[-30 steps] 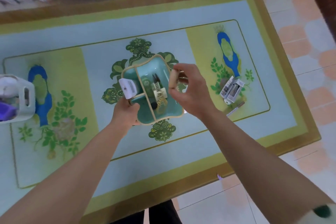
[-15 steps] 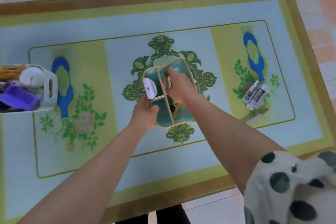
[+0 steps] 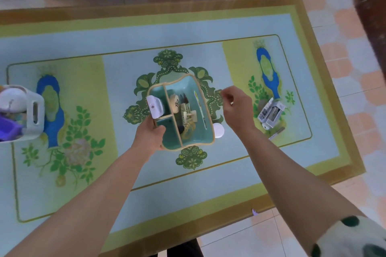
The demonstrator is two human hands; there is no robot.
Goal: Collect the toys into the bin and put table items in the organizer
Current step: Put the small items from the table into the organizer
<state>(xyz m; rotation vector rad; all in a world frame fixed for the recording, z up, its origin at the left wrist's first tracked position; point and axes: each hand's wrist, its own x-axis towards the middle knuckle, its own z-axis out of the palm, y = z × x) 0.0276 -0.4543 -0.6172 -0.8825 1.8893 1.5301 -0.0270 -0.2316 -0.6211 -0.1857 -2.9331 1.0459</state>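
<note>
Centre frame: the left hand (image 3: 149, 135) grips the teal, tan-rimmed divided organizer (image 3: 168, 134), which holds a round wooden disc (image 3: 175, 102) and a white case (image 3: 155, 107). The right hand (image 3: 237, 109) hangs beside it, loosely curled, empty. A white plastic toy bin (image 3: 36, 117) sits at the left edge.

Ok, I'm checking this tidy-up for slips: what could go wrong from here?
The white gadget perches on the left rim of the organizer, not inside; if the left hand, gripping the wall beside it, shifts the organizer, it may fall. The round white lid lies beside the organizer's near right corner and could be pushed or overlooked. The right compartment looks crowded, so the box and pen may not fit easily.
</note>
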